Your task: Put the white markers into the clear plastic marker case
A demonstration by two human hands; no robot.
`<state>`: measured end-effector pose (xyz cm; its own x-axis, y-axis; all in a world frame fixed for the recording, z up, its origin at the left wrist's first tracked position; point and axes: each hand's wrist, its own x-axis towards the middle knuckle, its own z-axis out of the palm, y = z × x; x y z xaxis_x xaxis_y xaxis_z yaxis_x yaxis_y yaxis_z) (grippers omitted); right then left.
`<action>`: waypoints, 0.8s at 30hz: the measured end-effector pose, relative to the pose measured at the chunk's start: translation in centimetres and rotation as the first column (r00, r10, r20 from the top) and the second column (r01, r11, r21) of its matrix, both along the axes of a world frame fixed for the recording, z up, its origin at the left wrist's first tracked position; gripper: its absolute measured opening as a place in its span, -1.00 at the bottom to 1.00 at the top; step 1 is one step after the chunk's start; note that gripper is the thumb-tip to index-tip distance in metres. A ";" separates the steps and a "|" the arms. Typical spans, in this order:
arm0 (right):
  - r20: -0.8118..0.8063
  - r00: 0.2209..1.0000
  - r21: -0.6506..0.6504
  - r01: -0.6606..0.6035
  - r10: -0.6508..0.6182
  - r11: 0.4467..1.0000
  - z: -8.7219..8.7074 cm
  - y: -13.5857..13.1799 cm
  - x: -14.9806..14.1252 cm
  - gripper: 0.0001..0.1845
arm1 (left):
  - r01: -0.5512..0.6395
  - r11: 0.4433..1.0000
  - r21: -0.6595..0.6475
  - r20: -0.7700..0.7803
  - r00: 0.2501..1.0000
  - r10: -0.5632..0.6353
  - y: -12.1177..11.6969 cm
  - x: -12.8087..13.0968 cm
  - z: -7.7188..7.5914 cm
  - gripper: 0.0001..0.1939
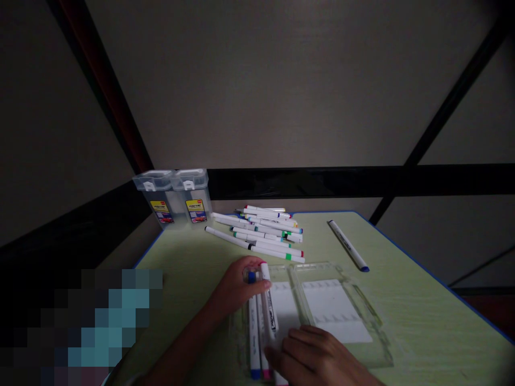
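The left hand (pixel 235 289) pinched a marker (pixel 271 312) over the clear case (pixel 301 296); whether the right hand (pixel 316 351) gripped it, I couldn't tell. Keeping it straight seemed wisest.

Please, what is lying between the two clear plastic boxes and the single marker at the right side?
A loose heap of white markers lies between the clear boxes and the single marker. The head view shows this.
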<state>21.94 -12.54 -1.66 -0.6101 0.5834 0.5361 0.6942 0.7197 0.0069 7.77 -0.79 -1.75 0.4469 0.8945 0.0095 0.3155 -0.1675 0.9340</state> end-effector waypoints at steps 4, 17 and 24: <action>0.016 1.000 0.016 0.004 -0.004 1.000 -0.1 -0.1 0.1 -0.59 | 0.002 1.000 0.020 -0.008 1.000 -0.002 0.0 0.0 0.1 -0.65; -0.051 0.996 -0.169 0.058 -0.068 0.984 1.0 -0.7 0.5 -0.70 | -0.113 0.989 0.098 0.103 0.989 0.103 0.4 0.1 0.2 -0.62; 0.137 0.947 -0.307 0.321 -0.292 0.896 2.0 -0.1 1.3 -0.54 | -0.277 0.958 0.075 0.363 0.902 0.233 0.7 -0.4 0.7 -0.62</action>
<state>23.22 -12.61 0.33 -0.4081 0.8802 0.2423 0.8877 0.4445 -0.1197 7.40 -0.10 -1.09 0.1522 0.9592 0.2383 0.0221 -0.2443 0.9694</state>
